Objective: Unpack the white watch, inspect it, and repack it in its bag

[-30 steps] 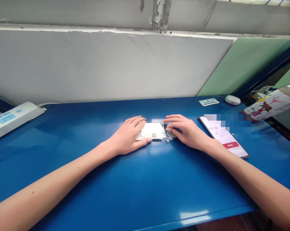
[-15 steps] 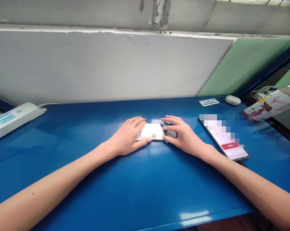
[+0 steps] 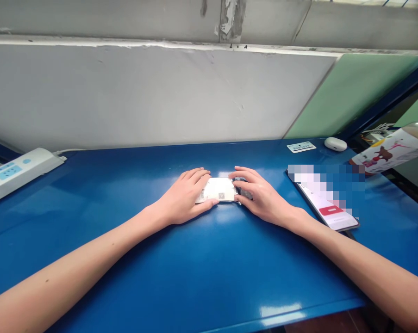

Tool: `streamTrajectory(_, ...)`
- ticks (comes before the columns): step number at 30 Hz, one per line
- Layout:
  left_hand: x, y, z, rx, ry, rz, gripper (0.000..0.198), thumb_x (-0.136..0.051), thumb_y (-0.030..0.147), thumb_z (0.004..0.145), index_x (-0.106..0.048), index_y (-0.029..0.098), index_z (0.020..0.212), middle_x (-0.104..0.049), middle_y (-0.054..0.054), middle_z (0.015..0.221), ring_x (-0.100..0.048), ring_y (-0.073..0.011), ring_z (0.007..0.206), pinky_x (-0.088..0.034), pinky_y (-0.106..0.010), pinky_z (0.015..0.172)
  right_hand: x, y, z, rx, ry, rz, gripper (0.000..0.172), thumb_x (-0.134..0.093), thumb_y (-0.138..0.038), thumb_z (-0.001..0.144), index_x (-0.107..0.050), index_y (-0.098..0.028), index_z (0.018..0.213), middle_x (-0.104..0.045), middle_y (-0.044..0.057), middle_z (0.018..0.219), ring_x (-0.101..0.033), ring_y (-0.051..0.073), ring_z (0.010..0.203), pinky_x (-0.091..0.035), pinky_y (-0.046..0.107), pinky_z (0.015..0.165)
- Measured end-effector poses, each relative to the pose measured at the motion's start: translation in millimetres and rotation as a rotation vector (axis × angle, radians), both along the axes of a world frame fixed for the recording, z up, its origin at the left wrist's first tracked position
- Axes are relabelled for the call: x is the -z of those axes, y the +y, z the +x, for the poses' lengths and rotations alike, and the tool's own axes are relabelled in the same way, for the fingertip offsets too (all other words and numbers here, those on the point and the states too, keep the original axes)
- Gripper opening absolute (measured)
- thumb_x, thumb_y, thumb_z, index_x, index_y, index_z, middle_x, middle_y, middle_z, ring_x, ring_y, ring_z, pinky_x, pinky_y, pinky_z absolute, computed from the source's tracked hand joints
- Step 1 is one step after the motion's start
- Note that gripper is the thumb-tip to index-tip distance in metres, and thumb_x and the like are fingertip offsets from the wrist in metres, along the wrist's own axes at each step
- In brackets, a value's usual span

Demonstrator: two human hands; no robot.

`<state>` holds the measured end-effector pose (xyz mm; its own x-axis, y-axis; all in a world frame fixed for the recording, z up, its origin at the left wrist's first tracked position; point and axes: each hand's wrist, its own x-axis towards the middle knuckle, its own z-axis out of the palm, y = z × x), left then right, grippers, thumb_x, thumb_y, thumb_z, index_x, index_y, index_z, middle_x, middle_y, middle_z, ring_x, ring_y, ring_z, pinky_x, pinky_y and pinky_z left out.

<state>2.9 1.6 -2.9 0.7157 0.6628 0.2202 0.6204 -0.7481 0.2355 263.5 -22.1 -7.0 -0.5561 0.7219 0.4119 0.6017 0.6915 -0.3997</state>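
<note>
A small flat white box [image 3: 220, 189] with a printed square code lies on the blue table [image 3: 195, 273]. My left hand [image 3: 190, 194] grips its left end, fingers across the top and thumb along the near edge. At the box's right end, my right hand [image 3: 260, 194] curls round a dark grey item [image 3: 244, 189] that looks wrapped in clear plastic. Those fingertips touch the box's right edge. The hand covers much of the item, so its kind cannot be made out.
To the right lies a phone [image 3: 328, 203] with a lit, partly blurred screen. Behind it are a white card [image 3: 301, 147] and a white earbud case [image 3: 335, 144]. A bottle with a printed label [image 3: 391, 151] leans at the far right. A white power strip [image 3: 23, 173] sits at the left.
My right hand has moved slightly left, closer to the box, and now covers more of the dark grey item. My left hand and the box have stayed put.
</note>
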Motion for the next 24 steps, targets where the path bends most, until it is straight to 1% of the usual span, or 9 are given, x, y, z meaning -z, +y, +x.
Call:
streamTrajectory(4,-0.8,0,1,-0.003,0.006,0.000,0.060,-0.051,0.055,0.097,-0.052,0.009,0.135,-0.055,-0.023,0.142,-0.045,-0.0397,0.137,-0.039,-0.056,0.111,-3.5,3,8,-0.008,-0.035,0.023,0.016,-0.065,-0.021,0.092,-0.069,-0.018,0.108,-0.065,0.016,0.130,-0.046,0.036,0.140,-0.048,0.058,0.109)
streamTrajectory(8,-0.6,0,1,0.000,0.006,0.008,0.060,-0.049,0.056,0.097,-0.053,0.008,0.133,-0.055,-0.023,0.142,-0.046,-0.0400,0.137,-0.040,-0.056,0.111,-8.5,7,14,-0.031,-0.076,0.027,0.020,-0.066,-0.025,0.093,-0.069,-0.017,0.111,-0.067,0.015,0.128,-0.046,0.036,0.140,-0.048,0.058,0.109)
streamTrajectory(11,-1.0,0,1,-0.004,0.003,0.012,0.061,-0.047,0.057,0.098,-0.053,0.007,0.133,-0.055,-0.024,0.142,-0.046,-0.0403,0.136,-0.040,-0.056,0.111,-12.4,9,18,-0.038,-0.100,0.025,0.019,-0.066,-0.024,0.092,-0.070,-0.019,0.110,-0.068,0.013,0.126,-0.048,0.036,0.139,-0.049,0.058,0.109)
streamTrajectory(16,-2.9,0,2,-0.013,-0.016,-0.001,0.059,-0.046,0.056,0.098,-0.053,0.010,0.133,-0.055,-0.024,0.141,-0.048,-0.0393,0.135,-0.041,-0.056,0.110,-18.9,13,28,-0.041,-0.120,0.016,0.017,-0.066,-0.022,0.092,-0.071,-0.021,0.108,-0.069,0.011,0.123,-0.049,0.036,0.138,-0.048,0.057,0.109)
streamTrajectory(20,-4.0,0,2,-0.018,-0.031,-0.008,0.057,-0.047,0.056,0.098,-0.054,0.010,0.132,-0.056,-0.023,0.140,-0.049,-0.0394,0.134,-0.042,-0.056,0.109,-23.5,14,32,-0.036,-0.093,-0.066,0.015,-0.064,-0.022,0.092,-0.071,-0.022,0.105,-0.071,0.010,0.118,-0.053,0.035,0.136,-0.050,0.053,0.108)
streamTrajectory(24,-4.1,-1,2,-0.042,-0.047,-0.003,0.054,-0.047,0.055,0.098,-0.056,0.012,0.130,-0.057,-0.022,0.138,-0.051,-0.0387,0.131,-0.043,-0.056,0.109,-25.3,14,33,-0.023,-0.050,-0.182,0.014,-0.061,-0.024,0.093,-0.071,-0.023,0.104,-0.070,0.009,0.121,-0.058,0.032,0.131,-0.054,0.046,0.104)
